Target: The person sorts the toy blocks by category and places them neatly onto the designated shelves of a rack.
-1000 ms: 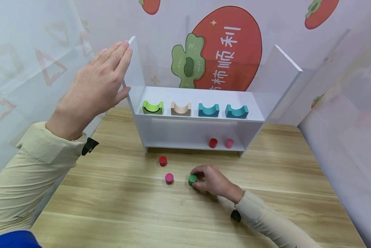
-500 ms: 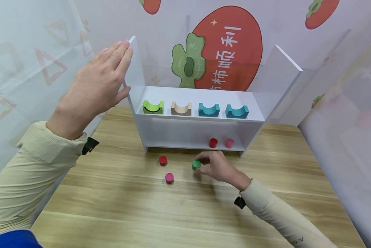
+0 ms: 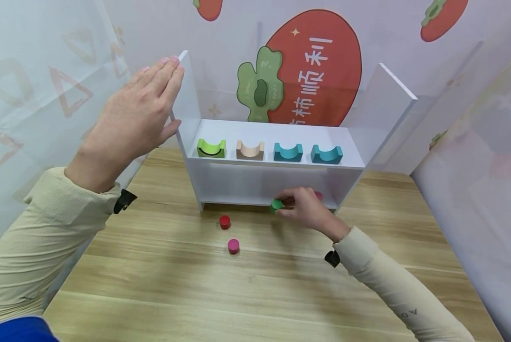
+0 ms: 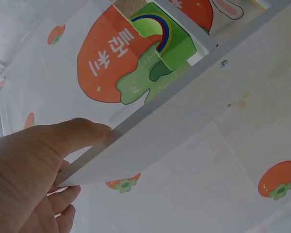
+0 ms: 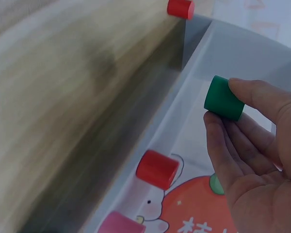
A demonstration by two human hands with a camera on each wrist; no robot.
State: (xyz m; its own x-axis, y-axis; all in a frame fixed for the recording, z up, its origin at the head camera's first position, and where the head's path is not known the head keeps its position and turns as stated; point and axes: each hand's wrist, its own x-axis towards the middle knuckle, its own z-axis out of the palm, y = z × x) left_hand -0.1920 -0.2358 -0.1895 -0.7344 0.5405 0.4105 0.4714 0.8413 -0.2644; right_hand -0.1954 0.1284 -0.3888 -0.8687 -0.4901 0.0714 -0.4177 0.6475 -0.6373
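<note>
My right hand [image 3: 304, 209] pinches a green cylinder block [image 5: 223, 98] between thumb and fingers, at the front edge of the lower shelf. Behind that hand, a pink cylinder block [image 3: 318, 195] shows in part. A red cylinder block [image 5: 157, 169] sits next to it on the shelf, hidden in the head view. My left hand [image 3: 136, 111] touches the front edge of the white shelf unit's left side panel [image 4: 150, 119], its fingers straight and its thumb laid along the edge. Another red cylinder block [image 3: 224, 222] and a magenta cylinder block [image 3: 233, 246] stand on the wooden table.
The white shelf unit [image 3: 277, 164] has tall side panels. Along its upper shelf stand several notched blocks: a lime green one [image 3: 211, 151], a beige one [image 3: 250, 153] and teal ones [image 3: 288, 155]. Printed curtains [image 3: 465, 142] hang around the wooden table [image 3: 195, 289].
My right hand has lifted the green cylinder block off the table and carried it forward and slightly right to the lower shelf. My left hand stays at the side panel.
</note>
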